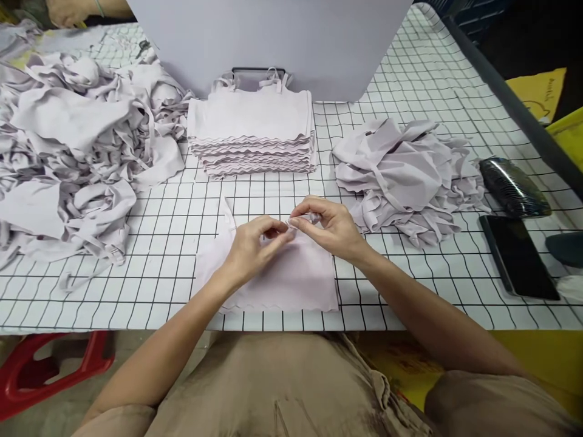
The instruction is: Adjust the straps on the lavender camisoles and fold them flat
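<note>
A pale lilac camisole top (pixel 291 279) lies flat in front of me, its wavy hem toward the table's near edge. My left hand (pixel 257 246) rests over its upper part, thumb and fingertips pinched on the shoulder strap. From the right, my right hand (pixel 330 227) pinches the same strap, so the fingertips of both hands almost meet. Another strap (pixel 228 212) sticks out loose at the top left of the garment. What exactly sits between the fingertips is too small to make out.
Behind stands a neat stack of folded tops (pixel 255 130) against a grey panel (pixel 282 42). Crumpled garments are heaped at left (pixel 77 139) and right (pixel 405 176). A phone (pixel 519 258) and a dark glossy object (pixel 514 187) lie far right. Another person's hand (pixel 68 12) shows top left.
</note>
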{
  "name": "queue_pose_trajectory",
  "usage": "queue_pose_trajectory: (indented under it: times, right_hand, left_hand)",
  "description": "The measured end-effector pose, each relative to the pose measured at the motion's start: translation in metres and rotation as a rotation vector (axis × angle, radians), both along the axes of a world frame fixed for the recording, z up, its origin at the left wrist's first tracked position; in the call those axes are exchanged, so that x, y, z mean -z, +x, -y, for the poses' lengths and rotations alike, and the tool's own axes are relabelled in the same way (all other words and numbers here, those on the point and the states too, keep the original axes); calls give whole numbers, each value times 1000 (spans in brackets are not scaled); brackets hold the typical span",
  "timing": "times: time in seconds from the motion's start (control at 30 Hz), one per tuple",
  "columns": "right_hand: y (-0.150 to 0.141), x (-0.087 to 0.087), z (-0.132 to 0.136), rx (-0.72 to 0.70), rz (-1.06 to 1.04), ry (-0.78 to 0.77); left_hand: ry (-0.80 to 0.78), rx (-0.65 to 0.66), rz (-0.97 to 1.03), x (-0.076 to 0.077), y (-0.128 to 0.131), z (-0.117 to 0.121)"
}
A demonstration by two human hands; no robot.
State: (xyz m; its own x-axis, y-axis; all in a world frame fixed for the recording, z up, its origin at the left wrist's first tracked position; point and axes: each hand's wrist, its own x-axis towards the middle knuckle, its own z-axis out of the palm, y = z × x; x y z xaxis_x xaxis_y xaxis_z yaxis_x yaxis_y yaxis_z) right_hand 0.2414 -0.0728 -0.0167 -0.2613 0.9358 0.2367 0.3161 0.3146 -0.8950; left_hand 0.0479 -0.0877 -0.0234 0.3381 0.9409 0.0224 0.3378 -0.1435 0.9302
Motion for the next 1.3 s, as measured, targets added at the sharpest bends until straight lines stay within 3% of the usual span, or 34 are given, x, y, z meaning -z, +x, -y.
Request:
queue_pose_trajectory:
  times: [0.1, 0.2, 0.4, 0.63, 0.87, 1.3]
  right_hand:
    - [11, 7, 0, -110, 142, -33]
    - [18, 17, 0, -224, 304, 28]
    - [19, 24, -4, -410, 517, 185]
    - [13, 13, -12, -626, 613, 146]
    - [13, 8, -18, -689, 555, 92]
    - [0, -4, -24, -780, 656, 29]
  left_hand:
    - [133, 56, -291, 14, -4, 6]
    - [156, 65, -441, 25, -5, 12]
    - [132, 92, -373, 31, -2, 12]
    - [202, 101, -406, 35, -4, 13]
    - [267, 119, -377, 39, -7, 12]
    - [281, 124, -322, 42, -9, 11]
